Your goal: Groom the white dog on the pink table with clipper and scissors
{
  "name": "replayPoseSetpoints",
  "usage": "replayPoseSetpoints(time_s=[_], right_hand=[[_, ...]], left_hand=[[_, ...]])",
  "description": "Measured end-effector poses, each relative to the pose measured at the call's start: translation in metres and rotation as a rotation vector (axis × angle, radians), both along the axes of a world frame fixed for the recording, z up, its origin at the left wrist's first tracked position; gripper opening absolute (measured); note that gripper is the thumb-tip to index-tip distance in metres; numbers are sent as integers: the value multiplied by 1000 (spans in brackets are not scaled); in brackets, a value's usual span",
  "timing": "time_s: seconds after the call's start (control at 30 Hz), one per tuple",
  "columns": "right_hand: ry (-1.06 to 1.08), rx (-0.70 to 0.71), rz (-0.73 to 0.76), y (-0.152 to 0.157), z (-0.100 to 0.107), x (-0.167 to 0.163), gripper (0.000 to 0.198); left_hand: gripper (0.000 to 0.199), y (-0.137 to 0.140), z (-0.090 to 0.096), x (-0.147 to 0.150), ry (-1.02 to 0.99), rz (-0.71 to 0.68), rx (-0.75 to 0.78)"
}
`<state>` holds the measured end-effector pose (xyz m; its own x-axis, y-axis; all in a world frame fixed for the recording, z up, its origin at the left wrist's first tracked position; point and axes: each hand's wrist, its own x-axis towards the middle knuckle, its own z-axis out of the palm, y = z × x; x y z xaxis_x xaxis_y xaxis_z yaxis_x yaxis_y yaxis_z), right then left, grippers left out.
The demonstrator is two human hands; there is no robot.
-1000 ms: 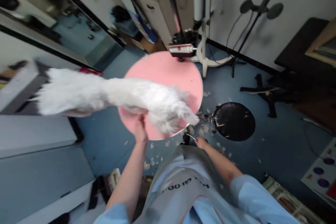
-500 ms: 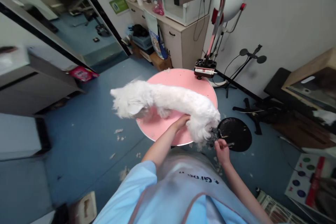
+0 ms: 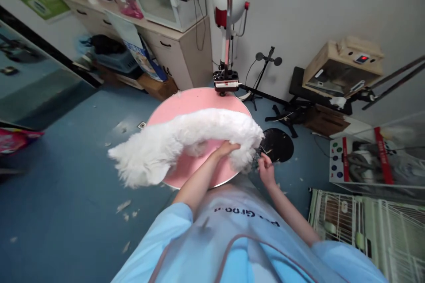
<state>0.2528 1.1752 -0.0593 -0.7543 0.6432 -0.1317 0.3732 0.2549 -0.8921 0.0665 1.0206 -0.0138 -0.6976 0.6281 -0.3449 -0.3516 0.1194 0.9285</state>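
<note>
A white dog [image 3: 199,128] with a short-clipped back and fluffier head and legs stands on a round pink grooming table [image 3: 195,95], its head over the left edge. My left hand [image 3: 227,147] grips the front of the dog's near hind leg; its fingertips are partly buried in fur. Beside the dog's rump, my right hand [image 3: 266,170] is closed on scissors [image 3: 259,154], their dark blades small and blurred close to the fur. The dog's far legs are mostly hidden behind its body.
A metal arm [image 3: 228,31] with a tool holder [image 3: 226,83] rises from the table's far edge. A black round stool [image 3: 279,145] stands right of the dog. Wire cages [image 3: 338,216] are at lower right, cabinets [image 3: 166,48] behind. Fur tufts [image 3: 124,206] lie on the floor.
My view has turned to the right, so the room and table appear shifted left. The dog's head looks lower and nearer. My left hand stays at the hind leg, the scissors at the rump.
</note>
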Motion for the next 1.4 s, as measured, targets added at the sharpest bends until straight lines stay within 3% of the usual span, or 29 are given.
replayPoseSetpoints(time_s=[0.07, 0.13, 0.23, 0.3, 0.4, 0.43, 0.57, 0.63, 0.77, 0.87, 0.97, 1.07, 1.23, 1.4], right_hand=[[86, -85, 56, 1, 9, -33, 59], [118, -115, 139, 3, 12, -53, 42], [119, -131, 159, 7, 8, -48, 27], [116, -152, 159, 12, 4, -35, 28], [130, -193, 186, 18, 1, -21, 28], [136, -204, 202, 19, 1, -20, 28], [187, -159, 321, 19, 2, -25, 23], [242, -98, 410, 19, 3, -29, 19], [287, -36, 623, 27, 3, -39, 17], [234, -92, 640, 30, 1, -51, 21], [152, -239, 620, 24, -3, -66, 27], [87, -339, 653, 17, -7, -75, 29], [36, -381, 572, 19, -12, -76, 32], [2, -430, 573, 11, -10, -76, 33]], left_hand=[[30, 1, 2, -2, -38, 16, -18], [27, 2, 4, -1, -49, 37, -62], [26, -3, 7, 10, 34, 74, -131], [28, -13, 11, 28, 201, 217, -212], [22, -26, 17, 71, 520, 549, -373], [19, -26, 18, 87, 560, 563, -393], [22, 5, 14, 126, 284, 311, -348], [21, 29, 6, 123, 163, 364, -384], [32, 54, -7, 104, 153, 573, -475], [32, 51, -12, 103, 164, 588, -454], [25, 44, -14, 109, 148, 605, -411], [19, 41, -17, 114, 86, 725, -388], [21, 42, -20, 114, 26, 858, -344], [18, 40, -14, 111, -3, 712, -325]])
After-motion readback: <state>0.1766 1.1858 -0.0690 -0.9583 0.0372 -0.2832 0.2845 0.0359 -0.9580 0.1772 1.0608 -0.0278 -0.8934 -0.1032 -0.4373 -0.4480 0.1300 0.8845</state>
